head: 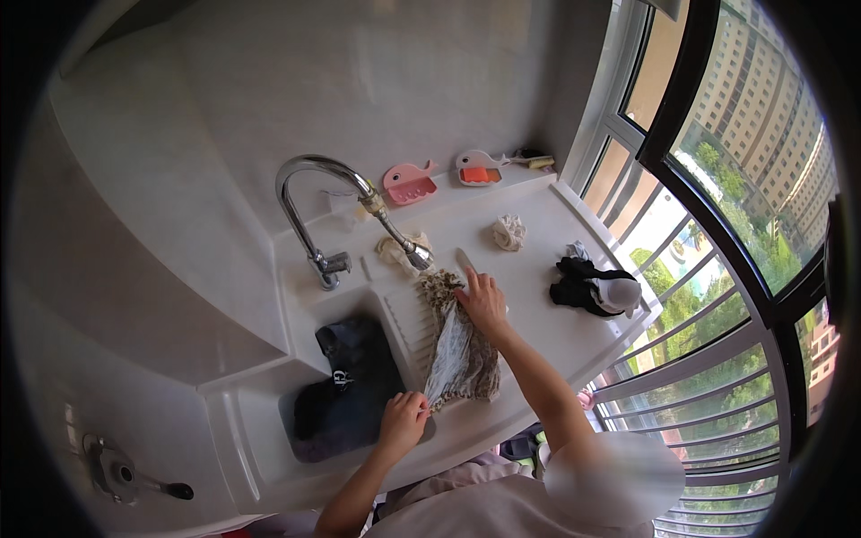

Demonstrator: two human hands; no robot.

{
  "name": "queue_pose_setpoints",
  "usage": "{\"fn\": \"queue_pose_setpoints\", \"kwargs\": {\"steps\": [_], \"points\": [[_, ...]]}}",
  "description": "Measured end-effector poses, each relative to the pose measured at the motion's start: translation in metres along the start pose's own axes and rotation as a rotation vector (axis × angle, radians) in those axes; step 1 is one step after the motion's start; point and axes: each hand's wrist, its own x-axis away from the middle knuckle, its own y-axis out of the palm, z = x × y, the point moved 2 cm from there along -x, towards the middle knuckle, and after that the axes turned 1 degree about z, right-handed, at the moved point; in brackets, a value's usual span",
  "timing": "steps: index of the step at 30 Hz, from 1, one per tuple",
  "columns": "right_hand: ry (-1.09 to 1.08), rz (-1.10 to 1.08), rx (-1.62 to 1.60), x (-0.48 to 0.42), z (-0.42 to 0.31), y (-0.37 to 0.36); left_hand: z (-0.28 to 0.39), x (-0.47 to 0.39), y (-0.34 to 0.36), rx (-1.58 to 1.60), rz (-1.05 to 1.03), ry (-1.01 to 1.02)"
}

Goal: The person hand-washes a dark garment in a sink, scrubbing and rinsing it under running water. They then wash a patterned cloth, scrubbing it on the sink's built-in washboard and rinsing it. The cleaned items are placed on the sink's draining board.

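A patterned brown-and-white thin garment [464, 356] lies stretched along the ribbed washboard [409, 319] beside the sink basin. My left hand [403, 417] pinches its lower corner near the basin's front edge. Over the garment's upper end lies my right hand [483, 301], its thumb on the cloth. A slim pale handle-like piece [464, 257] juts out past its fingertips; whether the hand grips it is hidden. In the sink basin [286, 410], a dark garment [356, 376] with a white printed mark sits in water.
A chrome gooseneck faucet [303, 161] arches over the counter, with a cream cloth [397, 252] beneath its spout. A crumpled white cloth [509, 233] and a black-and-white clothing heap [595, 288] lie right. Whale-shaped pink [410, 185] and white [476, 161] soap dishes stand behind. Barred windows [713, 397] border the right.
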Motion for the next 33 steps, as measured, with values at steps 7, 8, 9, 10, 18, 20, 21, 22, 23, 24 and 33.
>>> {"fn": "queue_pose_setpoints", "kwargs": {"steps": [7, 8, 9, 10, 18, 20, 21, 22, 23, 24, 33], "points": [[0.099, -0.163, -0.225, -0.011, -0.051, -0.013, -0.069, 0.05, 0.01, 0.596, -0.077, -0.543], [0.057, -0.275, -0.196, -0.006, -0.068, -0.008, -0.083, 0.055, 0.019, 0.73, -0.104, -0.621], [0.022, -0.386, -0.161, 0.001, -0.078, -0.002, -0.08, 0.052, 0.019, 0.783, -0.118, -0.655], [0.005, -0.397, -0.136, 0.005, -0.084, 0.002, -0.07, 0.041, 0.015, 0.83, -0.133, -0.682], [0.422, -0.304, -0.938, -0.012, -0.031, -0.036, -0.01, -0.015, -0.056, 0.578, 0.257, -0.143], [0.417, -0.253, -1.24, -0.02, -0.012, -0.06, 0.029, -0.031, -0.079, 0.397, 0.289, 0.103], [0.413, -0.22, -1.273, -0.024, -0.005, -0.071, 0.046, -0.034, -0.081, 0.336, 0.269, 0.222], [0.365, -0.152, -1.091, -0.027, 0.016, -0.073, 0.061, -0.034, -0.077, 0.286, 0.138, 0.24], [0.315, -0.086, -0.908, -0.031, 0.037, -0.075, 0.073, -0.033, -0.067, 0.21, 0.031, 0.282], [0.367, -0.051, -0.766, -0.036, 0.046, -0.076, 0.076, -0.028, -0.053, 0.204, -0.023, 0.308], [-0.116, -0.146, -0.416, 0.009, -0.044, -0.048, 0.03, -0.05, 0.011, -0.154, 0.272, 0.069]]}}
